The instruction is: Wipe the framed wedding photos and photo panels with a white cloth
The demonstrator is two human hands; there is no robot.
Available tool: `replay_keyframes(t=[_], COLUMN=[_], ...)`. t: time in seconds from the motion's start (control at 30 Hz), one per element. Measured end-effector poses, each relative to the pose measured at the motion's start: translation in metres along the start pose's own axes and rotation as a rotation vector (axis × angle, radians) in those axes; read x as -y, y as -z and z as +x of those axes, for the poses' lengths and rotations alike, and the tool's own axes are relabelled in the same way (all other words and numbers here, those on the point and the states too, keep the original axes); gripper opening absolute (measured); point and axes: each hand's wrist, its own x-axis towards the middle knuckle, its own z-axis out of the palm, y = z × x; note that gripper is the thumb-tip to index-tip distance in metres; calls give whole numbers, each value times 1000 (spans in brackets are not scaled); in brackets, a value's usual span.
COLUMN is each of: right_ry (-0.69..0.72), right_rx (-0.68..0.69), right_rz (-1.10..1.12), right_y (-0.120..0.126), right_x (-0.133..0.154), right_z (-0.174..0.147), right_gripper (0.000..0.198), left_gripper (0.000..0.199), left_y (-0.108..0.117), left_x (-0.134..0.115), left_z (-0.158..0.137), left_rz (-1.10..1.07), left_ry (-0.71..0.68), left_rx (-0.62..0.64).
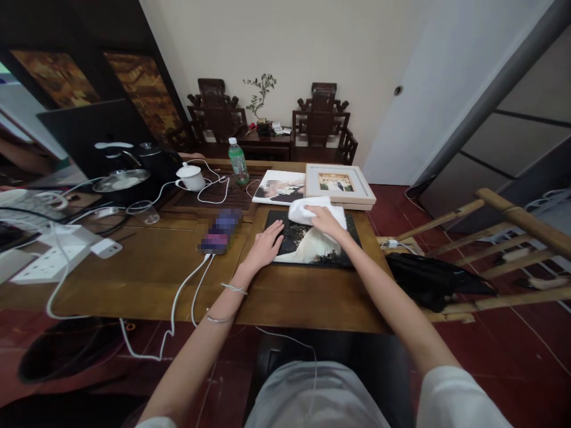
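Note:
A dark-edged photo panel [303,248] lies flat on the wooden table in front of me, with a white dress in its picture. My left hand [266,244] rests on the panel's left edge, fingers stretched out and holding nothing. Over the panel's upper part, my right hand [328,221] grips a white cloth [298,211] that touches the surface. Part of the picture is hidden under the cloth and my right forearm. Just behind the panel lie a white-edged photo print [279,187] and a white picture frame [366,193].
Left of the panel, a phone [219,232] has white cables plugged in. Farther left are a power strip [53,255], a plastic cup [145,212], a lidded white cup [190,177] and a kettle [156,157]. A green bottle [238,160] stands behind. A bamboo chair [473,238] holds a black bag [428,279].

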Motion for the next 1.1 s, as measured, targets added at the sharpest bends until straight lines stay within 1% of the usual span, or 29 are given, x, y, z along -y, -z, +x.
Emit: replay_keyframes(t=[0.13, 0.2, 0.23, 0.3, 0.43, 0.5, 0.57, 0.63, 0.7, 0.83, 0.97, 1.03, 1.1], right_ry=[-86, -70, -49, 7, 122, 161, 178, 173, 152, 113, 58, 20, 3], right_rx=[-137, -138, -125, -89, -3, 54, 98, 122, 119, 36, 6, -18, -34], right_rz=[-37, -92, -120, -164, -188, -185, -174, -155, -141, -139, -116, -118, -125], right_y=[30, 38, 40, 40, 35, 35, 37, 40, 41, 44, 50, 52, 52], right_x=[-53, -67, -69, -64, -29, -12, -3, -2, -9, -36, -58, -63, -64], right_z=[-40, -65, -78, -108, -169, -190, -198, -193, -174, -116, -62, -47, -44], right_gripper=[56, 53, 52, 52, 60, 61, 60, 57, 53, 49, 47, 48, 49], left_gripper=[40, 40, 40, 41, 41, 41, 41, 40, 40, 40, 40, 40, 41], left_y=[-1, -1, -2, -2, -3, -3, -2, -2, -1, 0, 0, 0, 0], left_x=[0, 1, 2, 3, 4, 4, 4, 3, 3, 5, 6, 7, 8], left_z=[1, 1, 1, 2, 2, 3, 3, 2, 2, 2, 2, 2, 2], left_rz=[7, 11, 12, 14, 19, 20, 18, 14, 9, -6, -23, -32, -37], left_ry=[13, 16, 15, 11, 7, 8, 9, 8, 6, -1, 1, 5, 3], left_rx=[3, 4, 3, 1, 9, 9, 8, 5, 4, 6, 10, 9, 9])
